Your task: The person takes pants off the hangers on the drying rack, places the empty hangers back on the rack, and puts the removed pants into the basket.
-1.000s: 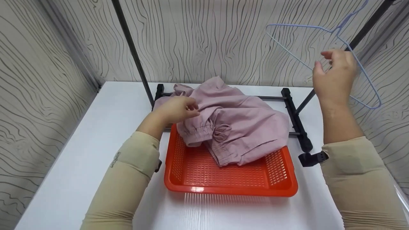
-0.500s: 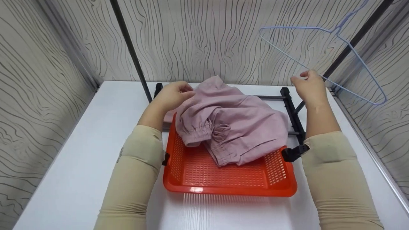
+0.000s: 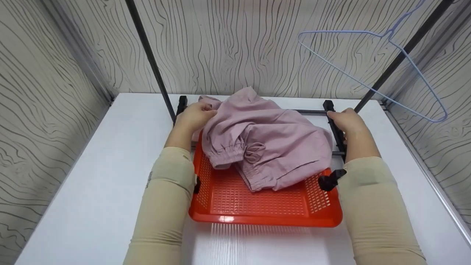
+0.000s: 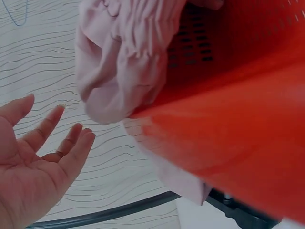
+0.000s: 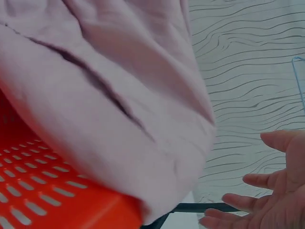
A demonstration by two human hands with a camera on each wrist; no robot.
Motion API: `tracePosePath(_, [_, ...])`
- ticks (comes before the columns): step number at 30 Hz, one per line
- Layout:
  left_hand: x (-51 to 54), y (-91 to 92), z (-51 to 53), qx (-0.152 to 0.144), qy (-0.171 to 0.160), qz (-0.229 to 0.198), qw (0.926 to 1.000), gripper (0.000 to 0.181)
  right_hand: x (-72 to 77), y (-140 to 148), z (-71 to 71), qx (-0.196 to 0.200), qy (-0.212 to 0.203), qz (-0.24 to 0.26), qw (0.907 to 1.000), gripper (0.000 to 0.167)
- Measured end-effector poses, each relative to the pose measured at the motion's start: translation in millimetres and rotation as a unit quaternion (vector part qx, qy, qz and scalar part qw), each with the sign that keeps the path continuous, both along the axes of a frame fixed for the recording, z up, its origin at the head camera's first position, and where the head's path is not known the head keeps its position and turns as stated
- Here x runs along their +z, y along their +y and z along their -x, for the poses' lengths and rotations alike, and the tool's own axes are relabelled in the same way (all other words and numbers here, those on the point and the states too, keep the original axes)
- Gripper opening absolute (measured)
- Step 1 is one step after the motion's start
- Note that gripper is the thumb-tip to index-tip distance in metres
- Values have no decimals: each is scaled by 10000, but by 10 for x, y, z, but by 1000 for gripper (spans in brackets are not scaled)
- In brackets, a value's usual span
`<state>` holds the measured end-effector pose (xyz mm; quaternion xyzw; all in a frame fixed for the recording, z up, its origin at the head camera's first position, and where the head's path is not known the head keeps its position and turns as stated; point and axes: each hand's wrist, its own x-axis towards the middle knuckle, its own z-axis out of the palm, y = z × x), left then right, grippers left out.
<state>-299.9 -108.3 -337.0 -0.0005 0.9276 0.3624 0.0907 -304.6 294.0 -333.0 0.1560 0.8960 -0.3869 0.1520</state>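
A pink garment [image 3: 279, 136] with a gathered waistband and drawstring lies heaped over the back of a red basket [image 3: 265, 220]. At the garment's upper left is my left hand [image 3: 193, 117]; in the left wrist view that hand [image 4: 43, 162] has its fingers spread beside the cloth [image 4: 128, 57], holding nothing. My right hand [image 3: 351, 123] is right of the garment, over the rack's black foot [image 3: 328, 105]. The right wrist view shows this hand [image 5: 267, 191] with fingers extended, apart from the cloth [image 5: 109, 109].
A blue hanger [image 3: 338, 31] hangs at the upper right, by the black rack pole [image 3: 415, 40]. Another pole [image 3: 149, 51] rises on the left. The rack's base bars [image 3: 312, 112] lie behind the basket on the white table [image 3: 110, 147]. Patterned walls [image 3: 235, 48] enclose it.
My right hand has come down and leftward from beside the hanger to the rack's foot. My left hand has shifted slightly, staying at the garment's left. The hanger has swung a little.
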Motion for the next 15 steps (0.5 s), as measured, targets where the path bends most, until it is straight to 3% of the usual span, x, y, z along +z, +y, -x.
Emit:
tracePosePath(5, [-75,23,3,-93,-342,-187,9992,29,-107,9,-20,242,-705,209,9970,87])
tracePosePath(10, [-88,74,-15,-152,-447,-246,9986,32,-178,-19,-80,108,-1500,981,9837,85])
tracePosePath(13, [-97,97,-19,-154,-417,-253,9987,33,-242,-39,-94,18,-1650,1372,9767,83])
tracePosePath(15, [-105,106,-14,-170,-359,-118,9991,35,-289,-49,-76,-17,-1530,1469,9772,79])
